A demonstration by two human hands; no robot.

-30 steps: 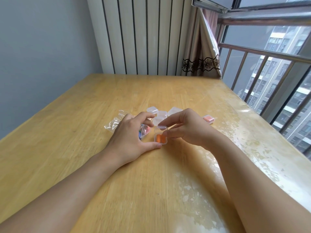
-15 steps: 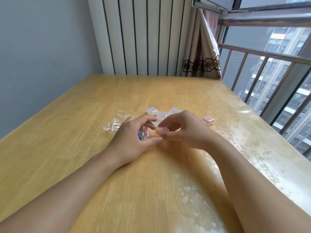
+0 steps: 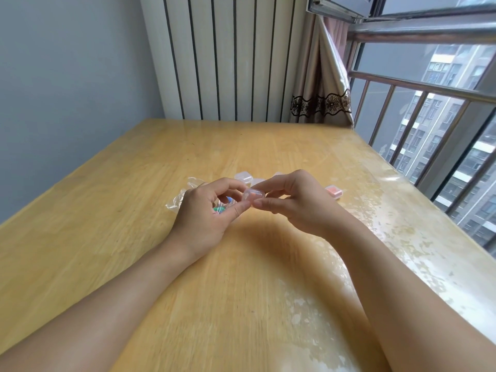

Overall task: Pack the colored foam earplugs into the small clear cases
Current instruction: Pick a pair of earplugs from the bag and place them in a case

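1. I am holding one clear case (image 3: pixel 253 196) up off the table (image 3: pixel 134 237), between both hands; a second ago it was lying open on the wood with an orange plug showing inside
2. My left hand (image 3: pixel 206 213) is pinching its left edge between thumb and forefinger, and my right hand (image 3: pixel 292 202) is pinching the right edge the same way, so both are clamped on it
3. The lid is looking shut now, though blur is hiding the seam and the plug, so I am judging this case packed and ready to set down
4. A filled case (image 3: pixel 334 191) is sitting to my right, empties (image 3: pixel 243 176) are waiting behind my fingers, and the bag (image 3: pixel 185 196) of loose plugs (image 3: pixel 218 208) is lying under my left hand
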